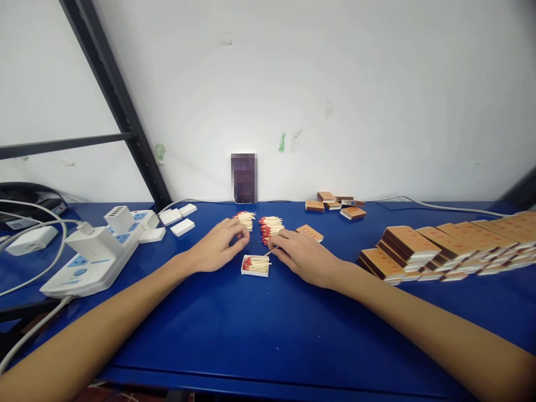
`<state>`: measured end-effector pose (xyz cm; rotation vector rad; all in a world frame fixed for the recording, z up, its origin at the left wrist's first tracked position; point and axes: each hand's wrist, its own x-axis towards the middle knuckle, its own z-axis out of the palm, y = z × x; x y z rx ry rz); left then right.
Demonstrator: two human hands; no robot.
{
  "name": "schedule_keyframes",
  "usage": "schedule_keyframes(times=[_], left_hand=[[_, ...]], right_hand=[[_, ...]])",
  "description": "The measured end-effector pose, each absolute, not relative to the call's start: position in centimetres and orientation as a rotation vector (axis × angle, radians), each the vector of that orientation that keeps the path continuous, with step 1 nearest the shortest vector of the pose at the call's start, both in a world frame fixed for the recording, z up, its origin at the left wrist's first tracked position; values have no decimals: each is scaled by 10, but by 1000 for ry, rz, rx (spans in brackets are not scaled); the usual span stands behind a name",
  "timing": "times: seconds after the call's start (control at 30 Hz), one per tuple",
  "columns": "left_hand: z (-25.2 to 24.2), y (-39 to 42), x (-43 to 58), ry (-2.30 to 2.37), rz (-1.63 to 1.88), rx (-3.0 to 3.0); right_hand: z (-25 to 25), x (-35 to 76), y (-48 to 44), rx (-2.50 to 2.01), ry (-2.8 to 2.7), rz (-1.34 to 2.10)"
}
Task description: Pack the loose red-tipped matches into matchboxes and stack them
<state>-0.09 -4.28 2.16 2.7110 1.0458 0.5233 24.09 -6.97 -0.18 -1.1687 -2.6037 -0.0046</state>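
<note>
A small white matchbox tray half filled with red-tipped matches lies on the blue table between my hands. My left hand rests just left of it, fingers curled, next to a small loose pile of matches. My right hand lies to the tray's right, fingers pinched on a single matchstick that points toward the tray. A bigger heap of matches sits just beyond that hand. A brown matchbox sleeve lies behind my right hand.
Rows of closed brown matchboxes cover the right of the table; a few more matchboxes lie near the wall. A white power strip with chargers and cables sits left, with small white boxes. A dark phone leans on the wall.
</note>
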Motion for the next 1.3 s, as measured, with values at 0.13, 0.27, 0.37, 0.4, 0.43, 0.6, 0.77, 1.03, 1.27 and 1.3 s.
schedule_keyframes(times=[0.13,0.27,0.37,0.4,0.43,0.6,0.77,1.03,1.27,1.3], left_hand=[[9,-23,-13,1337,538,2776],[5,-16,-17,1425,527,2740],[4,-15,-16,1399,531,2730],[4,-15,-15,1390,530,2727],[4,-14,-15,1386,527,2723],[9,-15,-16,1298,479,2760],[26,-33,-9,1020,438,2736],[37,-57,3,881,310,2599],[35,-55,0,825,343,2601],[35,-55,1,819,356,2588]], right_hand=[[1,239,-72,-1176,-2580,-35],[5,232,-80,-1123,-2360,205],[8,225,-88,-1049,-2280,365],[8,223,-91,-1032,-2286,383],[8,221,-93,-1020,-2297,386],[3,218,-97,-973,-2363,338],[6,223,-97,-990,-2296,312],[1,247,-77,-1231,-2284,-60],[-2,253,-68,-1295,-2419,-89],[-2,253,-69,-1290,-2430,-80]])
